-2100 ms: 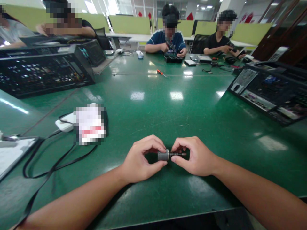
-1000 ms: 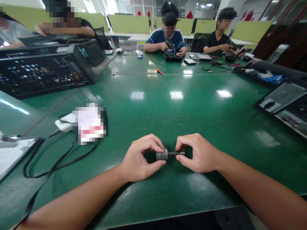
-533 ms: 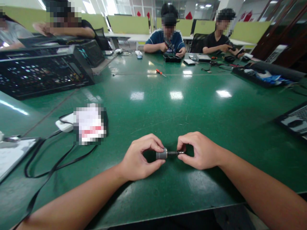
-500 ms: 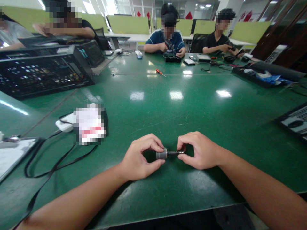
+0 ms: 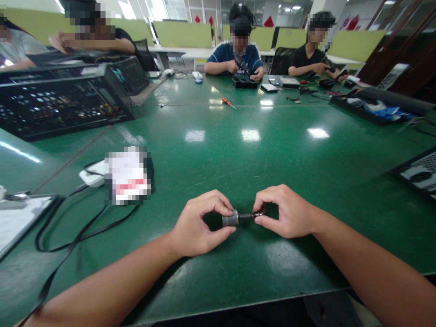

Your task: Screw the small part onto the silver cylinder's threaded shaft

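Observation:
My left hand (image 5: 199, 222) grips a short grey metal cylinder (image 5: 230, 218) between thumb and fingers. From the cylinder's right end runs a thin dark shaft (image 5: 244, 216) with a shiny, spiral-looking tip (image 5: 258, 215). That tip is pinched between the thumb and fingers of my right hand (image 5: 286, 212), which partly hide it. The piece lies nearly level, just above or on the green table (image 5: 218, 168); I cannot tell whether it touches.
Left of my hands are a blurred-out card (image 5: 128, 177) on a black strap (image 5: 90, 236) and a clipboard (image 5: 20, 218). A black computer case (image 5: 64, 100) stands farther left. An orange screwdriver (image 5: 227, 102) lies ahead. Several people sit around the table.
My right hand has shifted very slightly right and away from me, and the shaft tilts a little up at its tip. My left hand is nearly still.

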`<state>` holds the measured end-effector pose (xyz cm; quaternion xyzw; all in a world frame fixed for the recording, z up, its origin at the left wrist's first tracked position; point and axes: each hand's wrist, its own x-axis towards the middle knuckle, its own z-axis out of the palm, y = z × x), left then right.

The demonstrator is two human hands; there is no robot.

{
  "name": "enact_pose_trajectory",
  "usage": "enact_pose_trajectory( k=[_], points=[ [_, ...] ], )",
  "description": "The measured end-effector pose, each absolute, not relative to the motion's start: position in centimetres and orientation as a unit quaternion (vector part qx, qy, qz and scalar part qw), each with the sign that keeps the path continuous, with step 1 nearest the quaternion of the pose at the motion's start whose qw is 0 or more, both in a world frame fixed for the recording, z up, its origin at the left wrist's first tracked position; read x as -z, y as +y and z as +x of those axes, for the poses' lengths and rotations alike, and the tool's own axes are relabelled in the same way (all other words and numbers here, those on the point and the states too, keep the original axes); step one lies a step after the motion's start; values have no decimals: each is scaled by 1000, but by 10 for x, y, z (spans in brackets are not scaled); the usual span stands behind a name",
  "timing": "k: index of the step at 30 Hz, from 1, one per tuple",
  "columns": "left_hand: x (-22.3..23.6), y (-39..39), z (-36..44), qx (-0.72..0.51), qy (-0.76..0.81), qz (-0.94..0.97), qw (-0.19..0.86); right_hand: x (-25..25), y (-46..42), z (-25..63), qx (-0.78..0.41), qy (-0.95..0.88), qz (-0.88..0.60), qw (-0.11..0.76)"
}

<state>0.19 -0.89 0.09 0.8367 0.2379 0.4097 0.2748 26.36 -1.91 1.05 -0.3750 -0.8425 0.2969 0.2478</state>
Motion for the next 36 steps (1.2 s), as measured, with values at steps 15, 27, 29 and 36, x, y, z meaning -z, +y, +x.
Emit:
enact_pose_trajectory(
  k=[15,27,29,36],
  points=[
    [4,1,-7,-405,222,842,280,-12,-13,274,-300,-846,-363,249],
    [7,37,-33,-404,259,703,525,6,14,298,-559,-723,-361,185],
    [14,56,-36,-463,350,615,534,22,32,300,-611,-628,-389,283],
    [22,159,-27,-557,488,469,481,46,119,310,-533,-425,-432,590]
  ],
)
